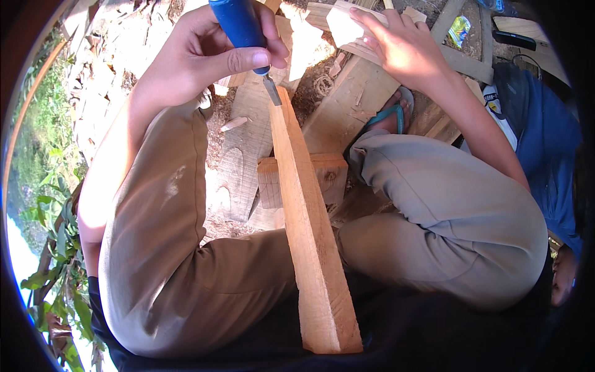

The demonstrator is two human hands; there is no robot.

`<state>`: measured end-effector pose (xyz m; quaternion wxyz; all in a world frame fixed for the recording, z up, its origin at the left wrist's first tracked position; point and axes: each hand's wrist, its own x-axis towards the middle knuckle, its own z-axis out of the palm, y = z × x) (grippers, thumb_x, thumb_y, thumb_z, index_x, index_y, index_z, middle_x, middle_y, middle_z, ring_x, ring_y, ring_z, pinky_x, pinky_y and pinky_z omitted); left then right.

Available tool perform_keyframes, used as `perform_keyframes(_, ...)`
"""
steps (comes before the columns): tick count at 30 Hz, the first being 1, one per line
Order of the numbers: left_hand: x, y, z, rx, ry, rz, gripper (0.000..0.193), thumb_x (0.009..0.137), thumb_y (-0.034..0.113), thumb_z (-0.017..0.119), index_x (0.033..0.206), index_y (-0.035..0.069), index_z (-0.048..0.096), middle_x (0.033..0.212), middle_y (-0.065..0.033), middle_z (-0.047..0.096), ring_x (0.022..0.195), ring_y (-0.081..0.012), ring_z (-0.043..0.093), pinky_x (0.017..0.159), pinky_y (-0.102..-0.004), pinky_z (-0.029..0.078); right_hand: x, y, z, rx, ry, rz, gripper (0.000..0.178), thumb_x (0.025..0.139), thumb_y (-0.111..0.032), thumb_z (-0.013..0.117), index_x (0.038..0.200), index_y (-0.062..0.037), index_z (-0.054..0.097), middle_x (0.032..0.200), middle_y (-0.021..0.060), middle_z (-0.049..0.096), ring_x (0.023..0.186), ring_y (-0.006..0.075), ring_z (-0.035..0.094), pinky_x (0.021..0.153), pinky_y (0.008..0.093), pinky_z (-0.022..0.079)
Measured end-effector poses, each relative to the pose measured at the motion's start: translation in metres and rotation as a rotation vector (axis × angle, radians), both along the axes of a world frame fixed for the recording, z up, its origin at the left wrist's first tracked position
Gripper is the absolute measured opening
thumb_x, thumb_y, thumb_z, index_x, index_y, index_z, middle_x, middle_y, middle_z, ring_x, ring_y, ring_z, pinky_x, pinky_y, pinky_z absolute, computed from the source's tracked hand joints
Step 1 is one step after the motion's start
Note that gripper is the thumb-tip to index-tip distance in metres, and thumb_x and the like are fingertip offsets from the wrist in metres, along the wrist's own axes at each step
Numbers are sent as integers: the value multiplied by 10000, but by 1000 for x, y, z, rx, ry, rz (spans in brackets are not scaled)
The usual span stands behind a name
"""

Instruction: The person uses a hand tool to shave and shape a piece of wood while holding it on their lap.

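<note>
Blue plastic is filling my left hand point(207, 53): I am gripping the blue-handled chisel point(238, 25) with all my fingers wrapped tight around it, thumb pressed along the front, and its short steel blade point(272, 90) is touching the far end of the long pale wooden plank point(307, 229). That plank is running from between my knees up to the blade, and it is resting across a small square wooden block point(328, 177) partway along.

My right hand point(403, 46) is reaching out to the upper right, and its fingers are closing over a light-coloured chunk of wood point(344, 25); they look clamped on it, though I cannot tell how firmly. It is well apart from the chisel.

To cut well here, I judge that I should be keeping the blade low and in line with the grain, so it is shaving rather than digging in. The plank is only being steadied by my legs and the block, so it could twist or slide; pinning it harder would help. My foot in its teal sandal point(390, 115) is lying just beside the plank's far end, on the scrap boards point(347, 102), so the edge must be kept pointing away from it.
</note>
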<state>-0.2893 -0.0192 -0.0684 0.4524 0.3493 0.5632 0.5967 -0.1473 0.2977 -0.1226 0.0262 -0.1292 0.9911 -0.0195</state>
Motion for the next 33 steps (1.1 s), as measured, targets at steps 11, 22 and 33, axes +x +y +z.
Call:
perform_keyframes(11, -3, 1, -8, 104, -104, -21, 287, 969, 114, 712, 1174, 4, 544, 1077, -159, 694, 1035, -307, 724, 886, -431, 583, 2, -2, -2, -174, -83, -45, 564, 930, -217, 635, 1469, -120, 496, 1098, 226, 606, 817, 397, 668, 698, 485, 562)
perform_keyframes(22, 7, 9, 4, -21, -140, -8, 365, 904, 150, 803, 1158, 33, 570, 1068, -216, 735, 1038, -278, 722, 852, -366, 572, -25, 18, 6, -378, -205, -120, 712, 930, -268, 662, 1581, -177, 389, 1259, 233, 661, 894, 358, 715, 781, 436, 581)
perform_keyframes(33, 8, 9, 13, 64, -156, 38, 368, 897, 194, 820, 1128, 38, 581, 1040, -210, 744, 994, -267, 738, 846, -375, 588, -79, -17, 157, -753, 153, -91, 497, 1061, -265, 612, 1451, 35, 544, 1247, 109, 707, 1095, 116, 642, 936, 275, 525)
